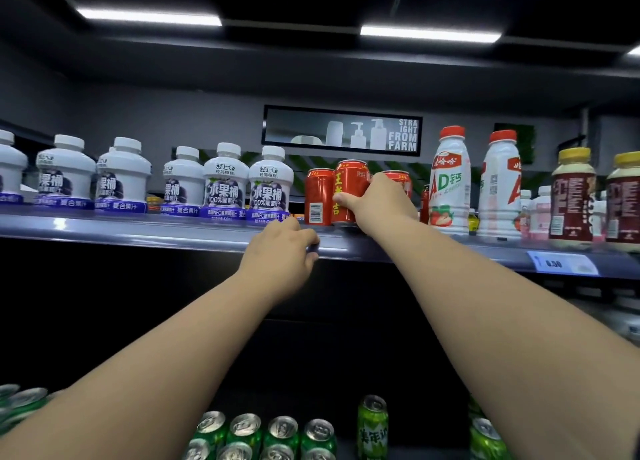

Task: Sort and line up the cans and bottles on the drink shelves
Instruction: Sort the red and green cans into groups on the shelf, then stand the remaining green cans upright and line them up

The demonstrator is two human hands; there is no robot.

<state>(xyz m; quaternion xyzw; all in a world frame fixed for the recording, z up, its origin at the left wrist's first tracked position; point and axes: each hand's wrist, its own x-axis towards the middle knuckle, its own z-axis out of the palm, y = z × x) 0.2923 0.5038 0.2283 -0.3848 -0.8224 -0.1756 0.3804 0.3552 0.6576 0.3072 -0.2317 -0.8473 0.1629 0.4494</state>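
R hand clamps red can | L hand curls on shelf edge | I'd seat it flush, 3 o'clock of barcode can

A wall sign read "STRAIGHT FROM FARM". White bottles bore "水果桶 100%", a red-capped bottle "AD钙", and a red can "王" and "吉". The price tag on the shelf front edge showed 6.50.

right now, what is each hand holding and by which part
Right hand grips the middle red can around its side; left hand grips the shelf edge.
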